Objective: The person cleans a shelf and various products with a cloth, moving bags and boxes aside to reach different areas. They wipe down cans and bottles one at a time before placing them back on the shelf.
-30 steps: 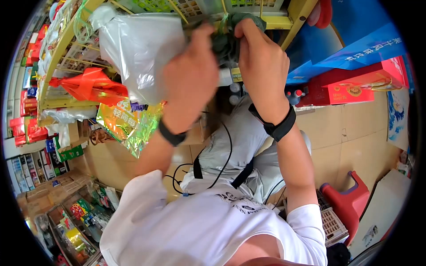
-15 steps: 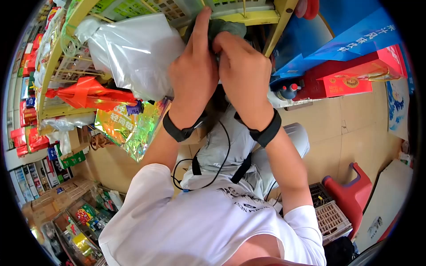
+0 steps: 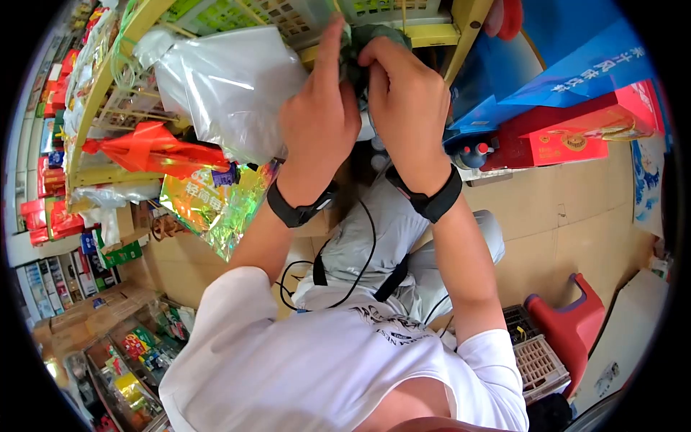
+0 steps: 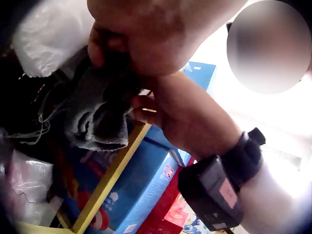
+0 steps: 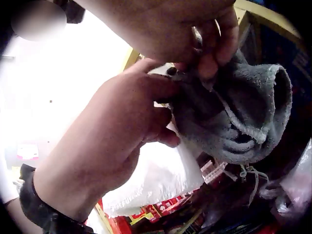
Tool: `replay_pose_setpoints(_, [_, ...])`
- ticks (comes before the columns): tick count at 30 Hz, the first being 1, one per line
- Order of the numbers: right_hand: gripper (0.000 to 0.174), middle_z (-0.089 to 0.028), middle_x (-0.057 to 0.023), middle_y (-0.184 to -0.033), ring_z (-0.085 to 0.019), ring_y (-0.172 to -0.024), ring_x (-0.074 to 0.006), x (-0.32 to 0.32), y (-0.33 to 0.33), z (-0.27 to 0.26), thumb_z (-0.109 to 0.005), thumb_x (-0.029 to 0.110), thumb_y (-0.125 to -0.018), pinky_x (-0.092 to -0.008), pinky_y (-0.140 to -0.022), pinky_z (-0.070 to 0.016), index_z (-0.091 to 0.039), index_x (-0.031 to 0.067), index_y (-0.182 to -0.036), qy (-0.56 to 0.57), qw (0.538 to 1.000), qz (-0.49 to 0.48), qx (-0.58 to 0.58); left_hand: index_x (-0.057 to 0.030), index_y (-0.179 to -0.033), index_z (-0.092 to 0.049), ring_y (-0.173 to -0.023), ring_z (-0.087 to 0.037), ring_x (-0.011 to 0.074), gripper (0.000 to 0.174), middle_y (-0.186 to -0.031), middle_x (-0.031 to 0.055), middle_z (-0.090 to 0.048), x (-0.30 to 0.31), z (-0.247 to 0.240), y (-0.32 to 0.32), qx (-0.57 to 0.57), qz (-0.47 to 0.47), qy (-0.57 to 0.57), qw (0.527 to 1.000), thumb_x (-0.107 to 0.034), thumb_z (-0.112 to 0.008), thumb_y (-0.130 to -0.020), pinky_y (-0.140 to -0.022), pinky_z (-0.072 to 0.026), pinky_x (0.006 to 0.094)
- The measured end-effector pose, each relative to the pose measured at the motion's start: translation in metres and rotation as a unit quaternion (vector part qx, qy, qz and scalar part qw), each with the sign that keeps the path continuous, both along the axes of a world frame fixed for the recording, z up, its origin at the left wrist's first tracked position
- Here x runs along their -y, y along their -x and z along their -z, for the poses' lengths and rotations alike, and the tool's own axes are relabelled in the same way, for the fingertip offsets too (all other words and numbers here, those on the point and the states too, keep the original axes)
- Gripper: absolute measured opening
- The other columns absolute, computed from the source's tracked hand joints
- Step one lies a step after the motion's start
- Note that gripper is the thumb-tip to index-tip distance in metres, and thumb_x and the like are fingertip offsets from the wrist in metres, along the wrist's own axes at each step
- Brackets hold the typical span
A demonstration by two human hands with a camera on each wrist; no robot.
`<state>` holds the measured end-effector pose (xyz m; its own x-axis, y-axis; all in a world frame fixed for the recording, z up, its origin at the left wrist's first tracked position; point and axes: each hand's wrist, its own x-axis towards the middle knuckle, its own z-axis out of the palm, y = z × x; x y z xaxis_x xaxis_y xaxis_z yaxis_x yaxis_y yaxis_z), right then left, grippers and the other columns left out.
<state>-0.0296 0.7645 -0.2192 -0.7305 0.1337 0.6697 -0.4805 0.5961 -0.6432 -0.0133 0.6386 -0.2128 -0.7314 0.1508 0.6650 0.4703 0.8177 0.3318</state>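
Note:
A dark grey-green fuzzy cloth point(image 3: 381, 32) hangs in folds by the yellow rack in the head view. My right hand point(image 3: 410, 101) pinches a fold of it between thumb and fingers; the right wrist view shows the fold close up. Just beside it, my left hand point(image 3: 317, 126) grips the cloth's other side, its index finger stretched upward in the head view. In the right wrist view the rolled, seamed end of the cloth point(image 5: 261, 117) hangs below the fingers. The left hand's fingertips are partly hidden in the folds.
A yellow rack point(image 3: 435, 34) with plastic baskets stands ahead. White plastic bags point(image 3: 223, 86) hang left of my hands, over a red ribbon-like wrapper point(image 3: 147, 147). Blue cartons point(image 3: 561, 65) and a red box point(image 3: 568, 140) stand right. A red stool point(image 3: 572, 317) is on the floor.
The left hand, blurred by motion one second ago, is now steadier, its index finger pointing up. Both hands sit closer together and stay at the cloth.

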Motion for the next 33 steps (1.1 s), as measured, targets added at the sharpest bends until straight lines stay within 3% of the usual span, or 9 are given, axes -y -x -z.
replay_pose_setpoints(1, [0.013, -0.068, -0.0058, -0.082, -0.066, -0.064, -0.0365, -0.001, 0.001, 0.001, -0.061, 0.001, -0.088, -0.0450, -0.052, -0.0495, -0.062, 0.0137, -0.092, 0.004, 1.000, -0.005, 0.002, -0.0187, -0.157, -0.039, -0.091, -0.071, 0.0426, 0.073, -0.109, 0.0215, -0.073, -0.002, -0.001, 0.001, 0.055, -0.015, -0.026, 0.998, 0.001, -0.058, -0.090, -0.074, -0.0562, 0.0456])
replay_pose_setpoints(9, [0.013, -0.067, -0.0064, -0.081, -0.065, -0.064, -0.0361, -0.002, 0.002, 0.006, -0.061, 0.001, -0.087, -0.0440, -0.052, -0.0486, -0.063, 0.0139, -0.091, 0.011, 1.000, 0.001, -0.022, -0.0206, -0.155, -0.043, -0.094, -0.072, 0.0398, 0.072, -0.114, 0.0200, -0.073, 0.021, -0.002, -0.006, 0.081, -0.049, 0.066, 0.993, 0.001, -0.059, -0.089, -0.076, -0.0569, 0.0471])
replay_pose_setpoints(11, [0.013, -0.067, -0.0065, -0.080, -0.065, -0.064, -0.0359, -0.003, 0.004, 0.007, -0.061, 0.001, -0.087, -0.0438, -0.052, -0.0488, -0.063, 0.0139, -0.091, 0.012, 0.999, -0.003, -0.036, -0.0209, -0.153, -0.047, -0.073, -0.070, 0.0370, 0.073, -0.102, 0.0131, -0.074, 0.010, 0.009, 0.008, -0.039, -0.005, 0.053, 0.998, 0.000, -0.063, -0.085, -0.061, -0.0537, 0.0467])
replay_pose_setpoints(18, [0.012, -0.067, -0.0078, -0.078, -0.066, -0.066, -0.0354, -0.005, -0.003, 0.004, -0.061, 0.002, -0.087, -0.0437, -0.054, -0.0501, -0.064, 0.0131, -0.092, 0.017, 1.000, -0.020, 0.003, -0.0187, -0.146, -0.052, -0.073, -0.070, 0.0365, 0.063, -0.095, 0.0124, -0.073, 0.027, -0.009, -0.005, 0.013, -0.036, 0.066, 0.997, 0.001, -0.062, -0.087, -0.061, -0.0536, 0.0460])
replay_pose_setpoints(26, [0.010, -0.072, -0.0111, -0.089, -0.069, -0.075, -0.0369, 0.000, -0.043, -0.041, -0.062, 0.003, -0.089, -0.0456, -0.061, -0.0524, -0.068, 0.0107, -0.092, 0.059, 0.965, -0.013, 0.256, -0.0220, -0.135, -0.061, -0.074, -0.070, 0.0355, 0.046, -0.096, 0.0131, -0.074, 0.025, -0.065, -0.023, 0.213, -0.079, 0.125, 0.966, -0.006, -0.060, -0.092, -0.061, -0.0539, 0.0455])
replay_pose_setpoints(28, [0.017, -0.071, -0.0134, -0.090, -0.068, -0.076, -0.0370, -0.004, -0.055, -0.040, -0.060, 0.002, -0.089, -0.0441, -0.063, -0.0518, -0.070, 0.0103, -0.100, 0.156, 0.946, -0.120, 0.258, -0.0198, -0.133, -0.060, -0.075, -0.070, 0.0371, 0.044, -0.096, 0.0149, -0.074, 0.023, -0.082, -0.027, 0.241, -0.072, 0.109, 0.962, -0.006, -0.059, -0.091, -0.063, -0.0543, 0.0475])
replay_pose_setpoints(29, [0.026, -0.070, -0.0160, -0.090, -0.067, -0.073, -0.0368, -0.007, -0.067, -0.046, -0.058, 0.002, -0.090, -0.0434, -0.064, -0.0501, -0.070, 0.0111, -0.111, 0.204, 0.913, -0.164, 0.313, -0.0188, -0.133, -0.060, -0.076, -0.070, 0.0388, 0.044, -0.096, 0.0158, -0.074, 0.028, -0.091, -0.030, 0.299, -0.033, 0.064, 0.951, -0.006, -0.059, -0.091, -0.064, -0.0539, 0.0489])
replay_pose_setpoints(31, [0.028, -0.069, -0.0167, -0.089, -0.065, -0.071, -0.0366, -0.006, -0.092, -0.057, -0.058, 0.003, -0.090, -0.0434, -0.064, -0.0495, -0.069, 0.0119, -0.114, 0.214, 0.894, -0.150, 0.365, -0.0177, -0.132, -0.059, -0.076, -0.069, 0.0404, 0.043, -0.097, 0.0167, -0.074, 0.034, -0.102, -0.043, 0.363, 0.001, 0.019, 0.932, -0.006, -0.058, -0.090, -0.064, -0.0536, 0.0503])
replay_pose_setpoints(33, [0.033, -0.068, -0.0189, -0.087, -0.064, -0.067, -0.0368, -0.005, -0.099, -0.065, -0.058, 0.004, -0.091, -0.0446, -0.063, -0.0484, -0.065, 0.0128, -0.122, 0.207, 0.877, -0.144, 0.408, -0.0147, -0.134, -0.057, -0.072, -0.067, 0.0375, 0.046, -0.091, 0.0187, -0.069, 0.035, -0.112, -0.055, 0.397, 0.026, -0.017, 0.917, -0.003, -0.057, -0.090, -0.065, -0.0530, 0.0405])
